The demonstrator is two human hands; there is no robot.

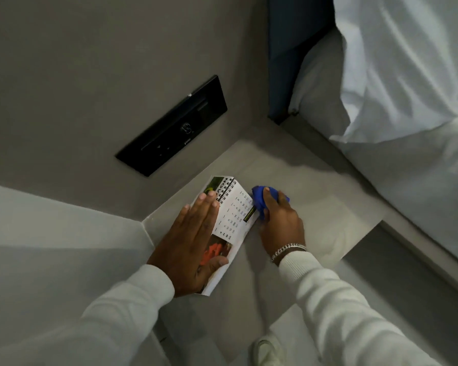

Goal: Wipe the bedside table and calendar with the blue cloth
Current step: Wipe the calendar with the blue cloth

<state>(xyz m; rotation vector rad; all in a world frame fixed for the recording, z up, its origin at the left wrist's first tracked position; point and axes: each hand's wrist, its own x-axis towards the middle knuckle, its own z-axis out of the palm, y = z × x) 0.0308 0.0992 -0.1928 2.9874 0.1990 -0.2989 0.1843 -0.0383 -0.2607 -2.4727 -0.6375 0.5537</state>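
A white spiral-bound calendar (236,215) lies on the grey bedside table (315,207), close to the back wall. My left hand (193,239) grips it by its left edge, fingers flat over that half and thumb across the orange picture on the front. My right hand (280,223) is shut on a bunched blue cloth (259,199), which sits against the calendar's right edge near the top. Part of the cloth is hidden under my fingers.
A black switch panel (172,128) is set in the wall behind the table. The bed with white pillows (407,75) and sheets runs along the right. A grey ledge (64,233) borders the left. A white shoe (267,350) shows on the floor below.
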